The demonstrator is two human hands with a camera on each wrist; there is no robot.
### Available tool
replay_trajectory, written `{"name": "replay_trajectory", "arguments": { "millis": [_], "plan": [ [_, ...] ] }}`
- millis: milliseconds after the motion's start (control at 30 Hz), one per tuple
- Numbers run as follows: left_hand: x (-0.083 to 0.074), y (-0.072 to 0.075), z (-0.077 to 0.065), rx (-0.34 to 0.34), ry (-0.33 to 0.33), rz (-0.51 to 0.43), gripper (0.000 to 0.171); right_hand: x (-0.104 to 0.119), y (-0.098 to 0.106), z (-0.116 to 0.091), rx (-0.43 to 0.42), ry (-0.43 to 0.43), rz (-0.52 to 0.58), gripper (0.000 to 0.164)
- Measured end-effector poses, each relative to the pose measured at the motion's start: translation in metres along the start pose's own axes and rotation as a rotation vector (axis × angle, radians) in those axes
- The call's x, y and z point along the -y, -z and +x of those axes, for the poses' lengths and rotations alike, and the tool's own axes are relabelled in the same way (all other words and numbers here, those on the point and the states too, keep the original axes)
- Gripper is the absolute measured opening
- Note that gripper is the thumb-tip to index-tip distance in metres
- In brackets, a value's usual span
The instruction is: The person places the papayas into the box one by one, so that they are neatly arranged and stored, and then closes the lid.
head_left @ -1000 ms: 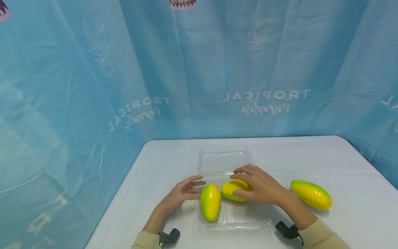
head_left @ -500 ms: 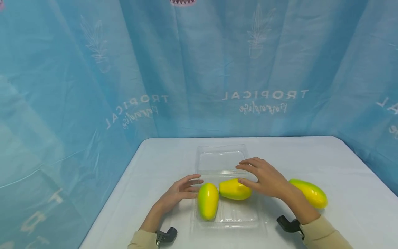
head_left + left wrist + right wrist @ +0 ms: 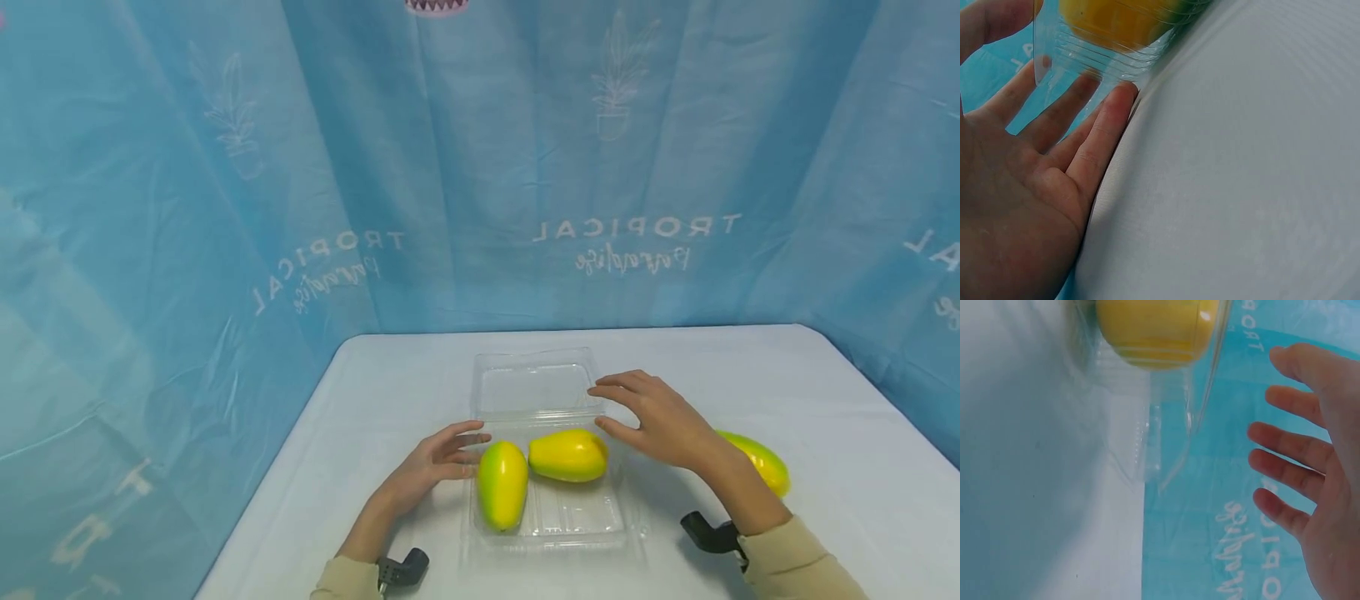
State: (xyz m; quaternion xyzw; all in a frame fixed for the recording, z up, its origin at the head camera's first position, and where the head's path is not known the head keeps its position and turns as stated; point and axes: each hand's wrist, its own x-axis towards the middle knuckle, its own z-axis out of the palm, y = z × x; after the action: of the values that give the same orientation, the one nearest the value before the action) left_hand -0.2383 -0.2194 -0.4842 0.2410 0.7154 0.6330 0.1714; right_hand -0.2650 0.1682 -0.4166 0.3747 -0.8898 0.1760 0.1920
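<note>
My left hand (image 3: 426,468), fingers relaxed, flanks the hinged clear-plastic container (image 3: 573,518), where two yellow-green oval fruits (image 3: 503,486) lie. My right hand (image 3: 658,417), loose and empty, is nearer the lone yellow-green fruit (image 3: 765,463), rightward past my forearm (image 3: 738,493), long axis slanting near-right.

In the tray (image 3: 581,511), 2 fruits (image 3: 502,486) (image 3: 568,456) block all but the front right.

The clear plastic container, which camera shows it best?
The head view, because the clear plastic container shows nearly whole there, with its lid open. The left wrist view shows only part of its ridged side; the right wrist view, another part, also cropped.
</note>
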Motion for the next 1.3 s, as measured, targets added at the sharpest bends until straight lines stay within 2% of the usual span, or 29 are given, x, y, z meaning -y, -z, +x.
{"name": "replay_trajectory", "arguments": {
  "millis": [400,667,967,1300],
  "plan": [
    [0.0,0.002,0.0,-0.004,0.013,0.004,0.061,-0.013,0.01,-0.017,0.009,-0.073,-0.04,0.041],
    [0.004,0.0,-0.002,-0.002,0.016,-0.005,0.06,-0.022,0.009,-0.031,0.007,-0.079,-0.066,0.039],
    [0.001,0.002,-0.002,-0.017,-0.003,0.012,0.058,-0.029,0.016,-0.038,0.053,-0.148,-0.057,0.046],
    [0.001,0.002,-0.001,-0.02,0.003,0.019,0.058,-0.042,0.019,-0.053,0.119,-0.221,-0.134,0.051]
  ]
}}
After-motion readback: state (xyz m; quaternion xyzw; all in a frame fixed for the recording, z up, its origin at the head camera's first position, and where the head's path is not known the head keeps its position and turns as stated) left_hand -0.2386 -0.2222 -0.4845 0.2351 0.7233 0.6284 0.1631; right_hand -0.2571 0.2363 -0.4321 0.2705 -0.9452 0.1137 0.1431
